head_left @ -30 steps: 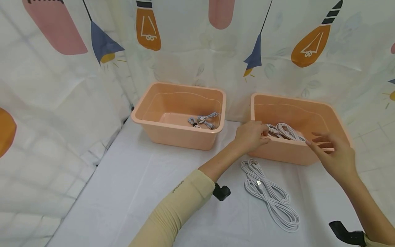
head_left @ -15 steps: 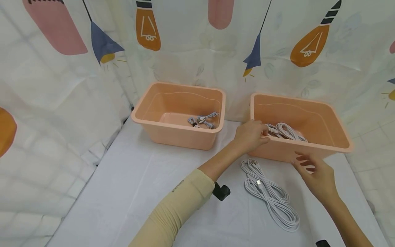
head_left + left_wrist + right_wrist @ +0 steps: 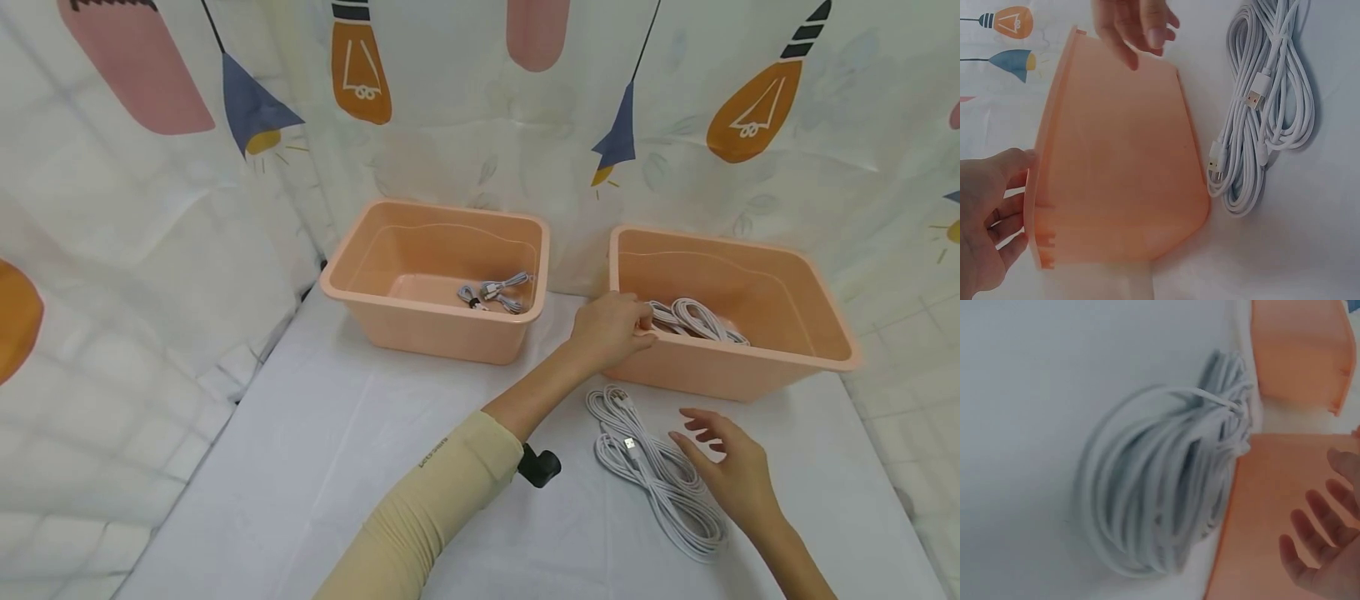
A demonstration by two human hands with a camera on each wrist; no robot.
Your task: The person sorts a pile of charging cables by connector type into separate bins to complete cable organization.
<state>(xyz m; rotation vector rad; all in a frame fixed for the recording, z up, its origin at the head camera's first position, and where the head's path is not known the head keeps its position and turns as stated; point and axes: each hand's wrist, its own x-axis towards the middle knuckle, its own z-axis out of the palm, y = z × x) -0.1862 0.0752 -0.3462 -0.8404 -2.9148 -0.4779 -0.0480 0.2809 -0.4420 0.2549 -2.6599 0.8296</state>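
My left hand (image 3: pixel 611 329) grips the front left rim of the right peach plastic bin (image 3: pixel 742 375). In the left wrist view its thumb and fingers (image 3: pixel 1015 161) hold this rim. Coiled white cables (image 3: pixel 697 321) lie inside the bin. Bundled white USB cables (image 3: pixel 637 462) lie on the table before it, their plugs showing in the left wrist view. Just right of this bundle hovers my right hand (image 3: pixel 731 471), fingers spread and holding nothing. In the right wrist view the cable bundle (image 3: pixel 1154 487) sits left of the loosely bent fingers (image 3: pixel 1310 537).
A second peach bin (image 3: pixel 420 329) stands to the left, with several short grey cables (image 3: pixel 506 292) inside. White cloth covers the table (image 3: pixel 360 467). Behind the bins hangs a printed curtain (image 3: pixel 465 100). A black wrist mount (image 3: pixel 540 465) sticks out below the left sleeve.
My right hand has moved from the right bin's front rim down and left to the cable bundle on the table. The left hand has stayed on the bin.
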